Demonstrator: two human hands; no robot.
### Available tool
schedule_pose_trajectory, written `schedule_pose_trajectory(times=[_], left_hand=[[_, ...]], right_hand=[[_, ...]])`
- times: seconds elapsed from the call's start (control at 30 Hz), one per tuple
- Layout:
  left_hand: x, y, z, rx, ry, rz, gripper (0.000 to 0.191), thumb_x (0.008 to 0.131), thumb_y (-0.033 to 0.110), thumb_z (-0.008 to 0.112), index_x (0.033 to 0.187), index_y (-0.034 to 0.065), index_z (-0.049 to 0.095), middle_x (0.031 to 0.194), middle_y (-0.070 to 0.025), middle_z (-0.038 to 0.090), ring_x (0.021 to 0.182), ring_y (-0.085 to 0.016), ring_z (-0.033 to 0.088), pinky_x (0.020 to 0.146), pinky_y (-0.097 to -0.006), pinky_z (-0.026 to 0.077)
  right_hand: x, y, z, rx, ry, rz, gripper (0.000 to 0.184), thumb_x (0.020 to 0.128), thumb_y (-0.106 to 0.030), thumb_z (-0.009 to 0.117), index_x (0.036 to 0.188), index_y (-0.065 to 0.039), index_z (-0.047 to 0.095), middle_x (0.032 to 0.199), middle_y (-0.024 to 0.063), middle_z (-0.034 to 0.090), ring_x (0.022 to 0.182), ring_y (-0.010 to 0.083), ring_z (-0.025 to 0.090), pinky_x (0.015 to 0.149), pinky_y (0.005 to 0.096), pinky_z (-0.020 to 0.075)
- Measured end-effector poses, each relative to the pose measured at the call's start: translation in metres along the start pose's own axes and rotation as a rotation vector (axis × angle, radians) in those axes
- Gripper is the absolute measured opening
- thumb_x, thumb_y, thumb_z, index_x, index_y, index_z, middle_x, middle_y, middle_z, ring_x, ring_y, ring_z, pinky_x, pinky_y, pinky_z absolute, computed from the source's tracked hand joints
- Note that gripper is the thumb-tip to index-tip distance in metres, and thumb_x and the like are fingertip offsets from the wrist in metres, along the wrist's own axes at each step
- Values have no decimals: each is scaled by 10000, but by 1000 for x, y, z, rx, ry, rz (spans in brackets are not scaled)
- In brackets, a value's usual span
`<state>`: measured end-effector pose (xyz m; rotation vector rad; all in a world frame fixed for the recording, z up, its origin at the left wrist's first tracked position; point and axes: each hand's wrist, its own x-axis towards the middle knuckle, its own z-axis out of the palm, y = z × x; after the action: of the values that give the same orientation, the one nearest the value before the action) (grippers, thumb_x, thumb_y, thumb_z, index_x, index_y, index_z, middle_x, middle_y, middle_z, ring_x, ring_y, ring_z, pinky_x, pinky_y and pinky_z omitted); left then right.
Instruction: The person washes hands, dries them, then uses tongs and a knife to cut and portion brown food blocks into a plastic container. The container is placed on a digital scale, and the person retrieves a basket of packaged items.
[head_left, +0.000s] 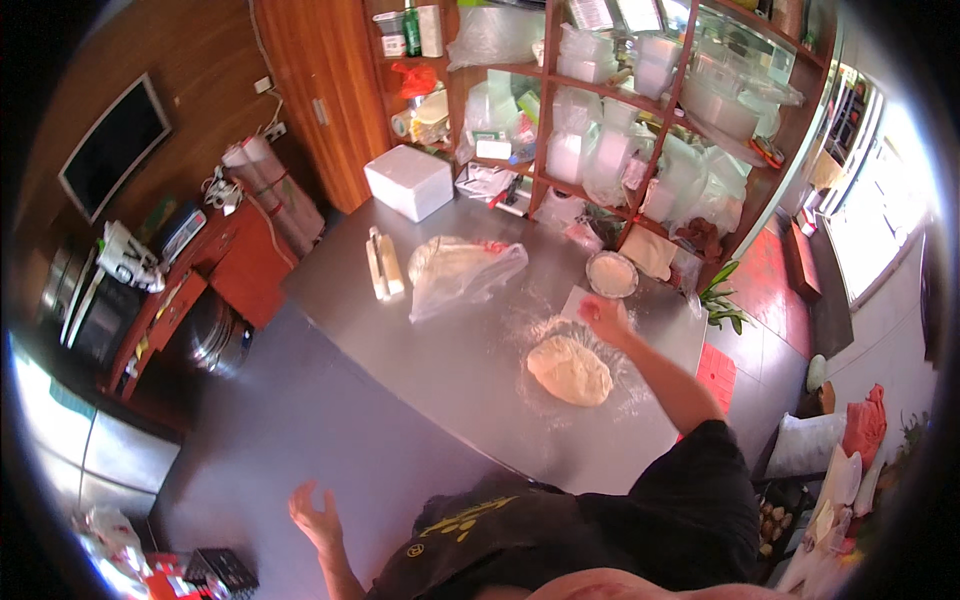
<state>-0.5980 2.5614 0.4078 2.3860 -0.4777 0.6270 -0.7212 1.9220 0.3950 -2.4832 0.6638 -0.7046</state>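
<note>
A mound of pale dough (570, 370) lies on the floured metal table (397, 352). Just beyond it, my right hand (604, 318) grips a flat, light-coloured dough scraper (574, 302) down at the tabletop, near loose flour. A bowl of flour (613, 274) stands a little past that hand. My left hand (315, 516) is held out over the floor, off the table's near edge, with its fingers apart and nothing in it. Farther left on the table are a clear plastic bag (469, 277) with pale contents and a light, upright-looking container (385, 265) whose kind I cannot tell.
A white foam box (409, 182) sits at the table's far corner. Behind the table rises a wooden shelf unit (547, 127) packed with plastic containers and bags. A red-brown desk (251, 262) stands to the left; a green plant (724, 300) is by the table's right edge.
</note>
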Motion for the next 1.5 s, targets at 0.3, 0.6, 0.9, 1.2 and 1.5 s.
schedule_pose_trajectory(times=[0.3,0.6,0.9,1.2,1.5], left_hand=[[233,29,190,-141,-348,263,300,653,136,764,937,97,675,966,-112,645,967,-310,568,891,-456,409],[434,53,343,-311,-549,399,329,667,186,773,969,108,670,974,-104,636,1000,-298,557,986,-481,351],[465,25,430,-302,-594,374,349,637,150,792,959,95,669,948,-96,627,946,-310,558,878,-430,417],[474,76,478,-402,-746,390,353,692,216,767,1008,106,654,1001,-110,617,1001,-311,553,969,-467,357],[465,123,457,-480,-761,521,321,684,152,769,979,83,663,993,-145,631,978,-330,572,886,-442,428]], right_hand=[[301,-53,-156,-249,438,-91,303,786,-277,699,984,-48,674,880,155,684,782,283,667,723,398,522],[528,-107,-236,-1225,468,7,735,666,-143,745,1312,-65,405,1197,123,530,1162,278,476,918,413,414],[663,-86,-223,-1651,365,219,1256,539,-249,869,1497,-187,58,1508,93,225,1418,254,156,1119,494,211],[659,-54,-265,-1744,342,-78,964,685,-93,668,1494,-206,155,1227,161,445,1193,358,431,1037,583,267],[568,-100,-292,-1593,475,-150,749,727,-110,628,1421,-126,347,1184,213,463,1102,363,439,901,506,345]])
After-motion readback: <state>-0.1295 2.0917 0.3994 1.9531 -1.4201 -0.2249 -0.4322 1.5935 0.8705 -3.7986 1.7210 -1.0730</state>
